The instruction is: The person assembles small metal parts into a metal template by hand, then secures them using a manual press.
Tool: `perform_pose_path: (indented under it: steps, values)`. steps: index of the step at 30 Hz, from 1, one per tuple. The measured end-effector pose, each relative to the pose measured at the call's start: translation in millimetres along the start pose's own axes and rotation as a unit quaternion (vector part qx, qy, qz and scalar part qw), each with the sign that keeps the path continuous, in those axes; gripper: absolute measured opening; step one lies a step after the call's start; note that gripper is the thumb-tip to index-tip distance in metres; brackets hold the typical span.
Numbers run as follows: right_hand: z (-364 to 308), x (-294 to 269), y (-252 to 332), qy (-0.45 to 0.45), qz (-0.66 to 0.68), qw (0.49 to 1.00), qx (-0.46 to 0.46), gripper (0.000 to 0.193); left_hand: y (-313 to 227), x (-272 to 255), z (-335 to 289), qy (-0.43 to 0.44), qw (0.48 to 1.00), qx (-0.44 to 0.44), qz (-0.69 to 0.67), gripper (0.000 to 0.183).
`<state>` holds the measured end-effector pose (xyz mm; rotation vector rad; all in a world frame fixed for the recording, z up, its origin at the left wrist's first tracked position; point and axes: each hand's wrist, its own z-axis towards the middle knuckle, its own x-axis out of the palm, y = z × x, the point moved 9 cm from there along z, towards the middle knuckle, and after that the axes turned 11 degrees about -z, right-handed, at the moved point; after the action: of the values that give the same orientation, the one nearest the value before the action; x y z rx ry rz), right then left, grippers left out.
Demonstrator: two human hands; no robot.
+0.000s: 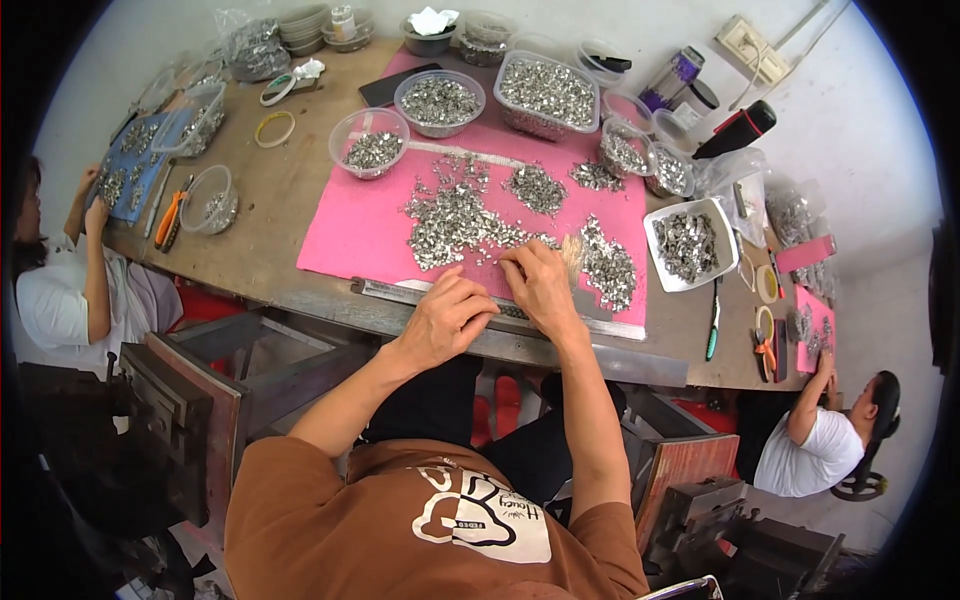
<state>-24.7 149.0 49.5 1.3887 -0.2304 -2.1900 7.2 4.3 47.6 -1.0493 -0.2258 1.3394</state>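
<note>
Both hands are at the front edge of a pink mat [345,225], over a metal ruler-like strip [385,291]. My left hand [447,314] is closed, its fingertips pinched near a short dark textured band [513,312]. Beside it, my right hand [545,288] has its fingers curled down and together; what its fingertips hold is hidden. A large heap of small silvery metal pieces [450,225] lies just beyond my hands. Smaller piles [536,188] sit behind and to the right [607,265]. Tan bristles [573,254] show beside my right hand.
Clear tubs of metal pieces [547,90] line the back of the mat. A white square dish [654,240] stands right, near a green-handled tool [713,322]. Orange-handled pliers [170,215] lie left. Co-workers sit at left [75,290] and right [815,445].
</note>
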Motion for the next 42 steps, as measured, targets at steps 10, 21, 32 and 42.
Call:
perform_pose_path:
  steps: [10, 21, 32, 42]
  values:
    - [3, 6, 7, 0.015, -0.067, 0.997, -0.029, 0.008, -7, 3, 7, -0.002, 1.0, 0.01, 0.022, 0.014]
    - [-54, -44, 13, 0.002, 0.025, 0.999, 0.021, 0.016, -8, 16, 10, -0.017, 0.99, -0.058, 0.124, 0.025]
    - [-62, -45, 41, -0.016, -0.082, 0.994, -0.067, 0.018, 19, -34, 21, -0.079, 0.986, -0.049, 0.141, 0.014]
    - [-16, -18, 22, -0.024, -0.066, 0.996, -0.056, 0.012, 33, -19, 36, -0.015, 0.98, -0.049, 0.193, 0.008]
